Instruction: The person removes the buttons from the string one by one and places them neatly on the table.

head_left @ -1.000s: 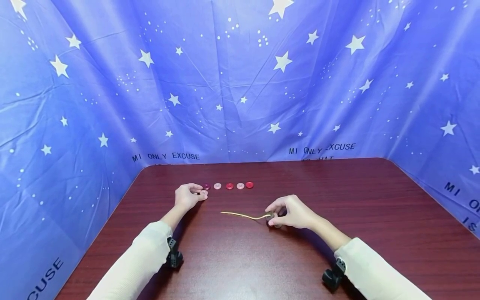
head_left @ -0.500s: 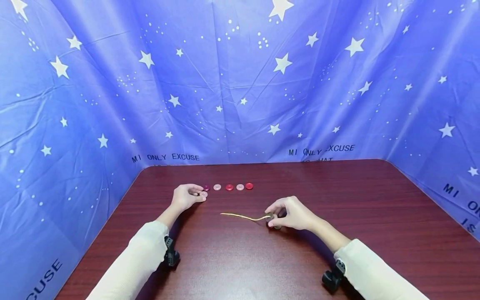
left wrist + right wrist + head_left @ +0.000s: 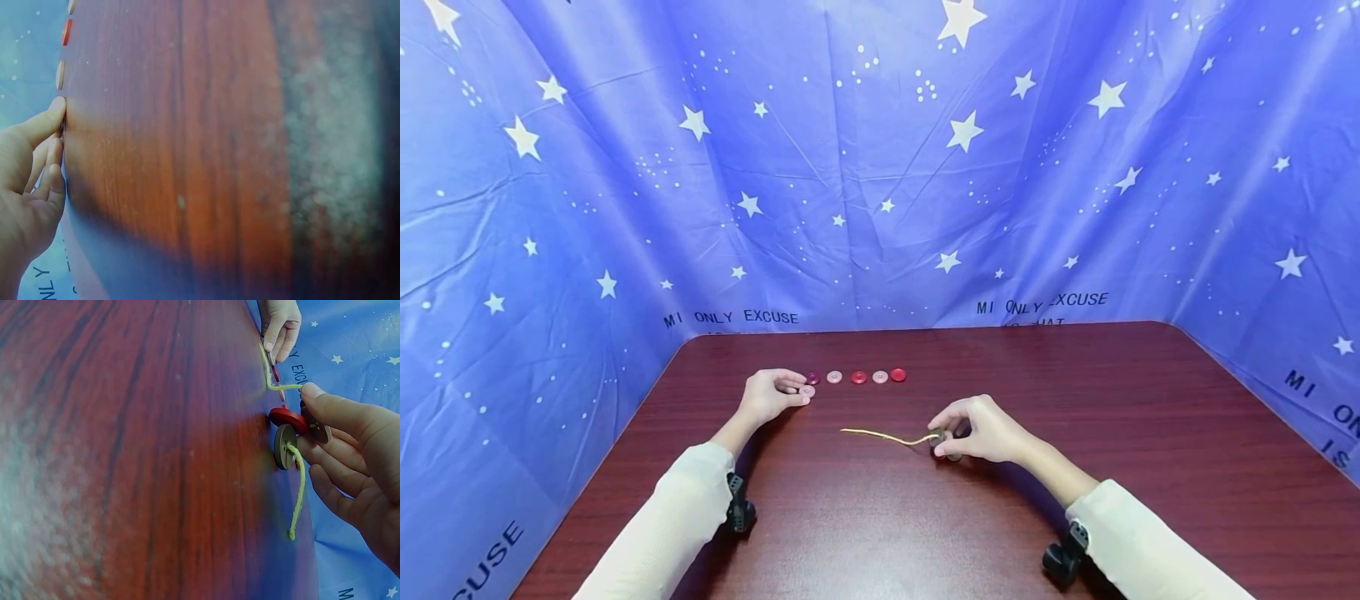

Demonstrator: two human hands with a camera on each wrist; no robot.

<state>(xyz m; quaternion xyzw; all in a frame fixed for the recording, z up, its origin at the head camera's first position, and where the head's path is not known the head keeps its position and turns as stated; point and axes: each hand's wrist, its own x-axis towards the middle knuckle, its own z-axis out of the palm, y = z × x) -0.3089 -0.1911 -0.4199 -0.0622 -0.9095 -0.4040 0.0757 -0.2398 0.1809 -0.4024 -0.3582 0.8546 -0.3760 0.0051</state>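
In the head view my left hand (image 3: 767, 396) is at the table's far left, with a pale pink button (image 3: 807, 391) between thumb and fingertips. That button lies close in front of a dark purple button (image 3: 812, 378). My left fingers (image 3: 40, 128) hide it in the left wrist view. My right hand (image 3: 988, 429) holds a yellow cord (image 3: 887, 436), whose free end stretches left. Strung on the cord are a red button (image 3: 289, 420) and an olive-grey button (image 3: 285, 447); another dark button (image 3: 319, 430) is partly covered by the right fingers.
Right of the purple button, the row continues with a pink button (image 3: 834, 377), a red button (image 3: 859, 377), another pink button (image 3: 880, 377) and another red button (image 3: 898, 376). The dark red wooden table (image 3: 865, 517) is bordered by a blue starred curtain (image 3: 880, 167).
The pink button at my left hand has shifted slightly nearer the row, and the left forearm a little leftward. My right hand and the cord stay nearly still. The head view tilts slightly.
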